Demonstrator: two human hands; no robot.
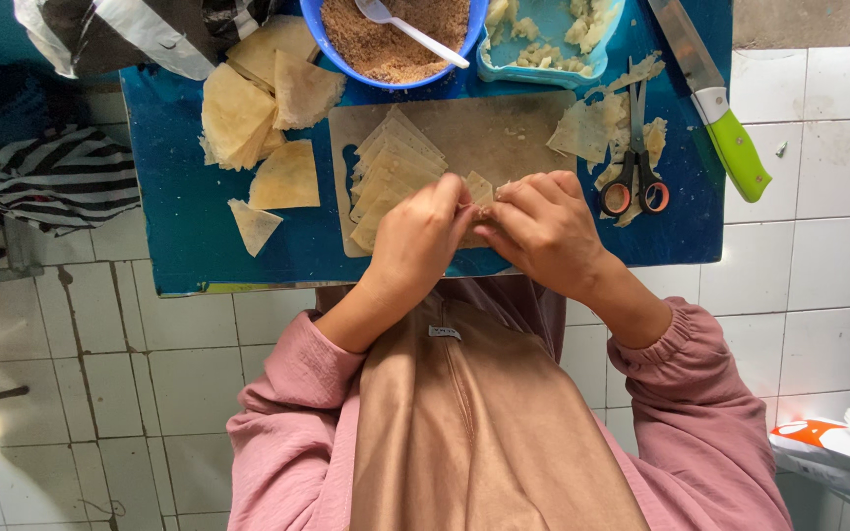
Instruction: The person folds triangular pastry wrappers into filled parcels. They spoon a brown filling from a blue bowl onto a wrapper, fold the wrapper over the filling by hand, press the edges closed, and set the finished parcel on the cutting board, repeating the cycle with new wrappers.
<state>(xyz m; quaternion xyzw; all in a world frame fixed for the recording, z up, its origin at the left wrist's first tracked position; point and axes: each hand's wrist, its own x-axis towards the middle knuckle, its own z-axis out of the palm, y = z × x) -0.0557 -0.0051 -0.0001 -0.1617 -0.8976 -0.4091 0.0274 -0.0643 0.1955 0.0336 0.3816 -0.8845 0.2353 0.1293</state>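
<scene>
Your left hand and right hand both pinch one small pale folded dough wrapper over the near edge of the blue desk. Stacked pale wrapper triangles lie just left; black-handled scissors right.

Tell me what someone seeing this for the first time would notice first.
Most likely the two bare hands at the centre, the left hand and right hand, pinching a small pale wrapper piece between their fingertips over a blue table. Just beyond them lies a fanned stack of cut wrappers on a board, a blue bowl of brown crumbs at the far edge, and a green-handled knife on the right.
</scene>
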